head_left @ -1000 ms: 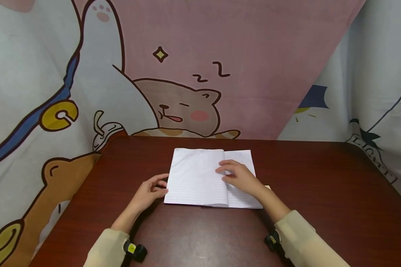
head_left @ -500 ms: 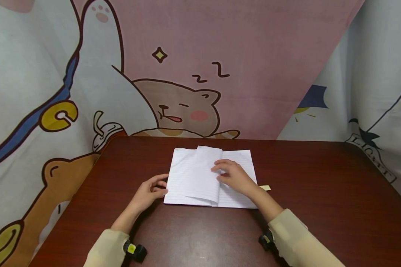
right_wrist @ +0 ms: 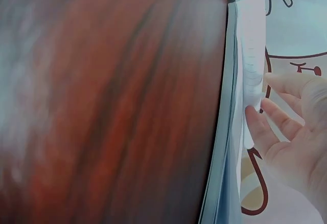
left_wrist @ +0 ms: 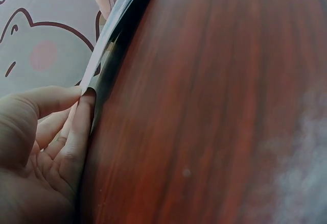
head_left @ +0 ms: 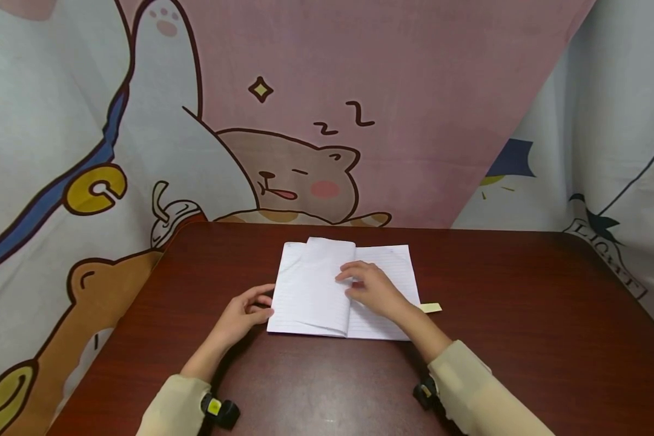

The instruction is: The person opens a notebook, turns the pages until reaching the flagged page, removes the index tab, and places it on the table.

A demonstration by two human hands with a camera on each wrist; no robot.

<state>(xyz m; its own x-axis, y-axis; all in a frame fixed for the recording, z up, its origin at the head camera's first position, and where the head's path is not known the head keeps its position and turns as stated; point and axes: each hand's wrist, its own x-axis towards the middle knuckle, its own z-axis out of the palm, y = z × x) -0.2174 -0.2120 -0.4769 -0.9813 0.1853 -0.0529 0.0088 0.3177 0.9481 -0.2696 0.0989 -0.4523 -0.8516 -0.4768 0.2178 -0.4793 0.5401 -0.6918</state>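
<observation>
A lined white notebook [head_left: 384, 266] lies spread on the table in the head view. At its left edge my left hand [head_left: 245, 312] pinches the sheets: the left wrist view shows the thumb [left_wrist: 56, 99] on top and a finger beneath. One leaf [head_left: 327, 278] is folded over to the left, its top sticking up past the page below. My right hand [head_left: 373, 290] touches this leaf near its rounded fold with loosely extended fingers. In the right wrist view the thumb tip and fingertips [right_wrist: 253, 114] meet the curved paper.
A pale yellow tab [head_left: 430, 307] sticks out at the notebook's right side. The dark red wooden table [head_left: 523, 315] reaches back to a cartoon-printed cloth [head_left: 414, 91]. Each wrist carries a small black camera [head_left: 229, 415].
My right hand has moved left, carrying the turning leaf with it, so more of the right page and the yellow tab show. My left hand has stayed in place.
</observation>
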